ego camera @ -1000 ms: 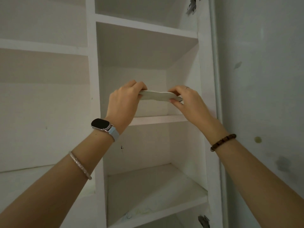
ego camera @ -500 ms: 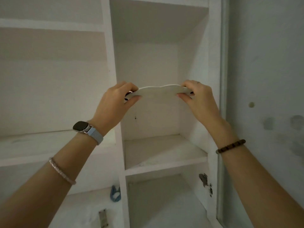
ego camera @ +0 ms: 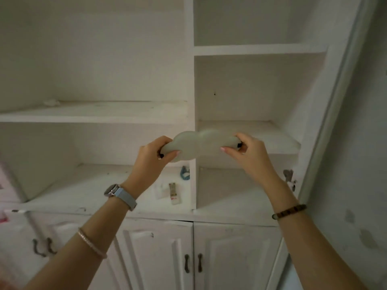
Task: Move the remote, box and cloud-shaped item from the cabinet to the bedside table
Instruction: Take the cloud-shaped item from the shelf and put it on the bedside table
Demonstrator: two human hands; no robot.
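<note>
Both hands pinching the cloud-shaped item at its two ends: left hand gripping the left lobe, thumb under and fingers curling over the top; right hand doing the same on the right lobe, thumb tip pressing the front face. Each grip is pressed onto the item, not spread. Item is being held flat-ish in the air in front of the cabinet, off any shelf, roughly level with the narrow right shelf and clear of it. A small dark spot is showing at each end near the fingers, too small to tell what.

Further out: on the lower wide ledge a slim white remote-like thing is lying beside a white flat piece, and a blue item is sitting behind; box not clearly identifiable here. Closed doors below. Bedside table not in view.

Step judged: carrying the cloud item out, remote and box apparently not yet moved. Next move is likely calling for turning away from the cabinet toward the bedside table, keeping both pinches firm so the thin piece is not tilting or slipping, then setting it down
</note>
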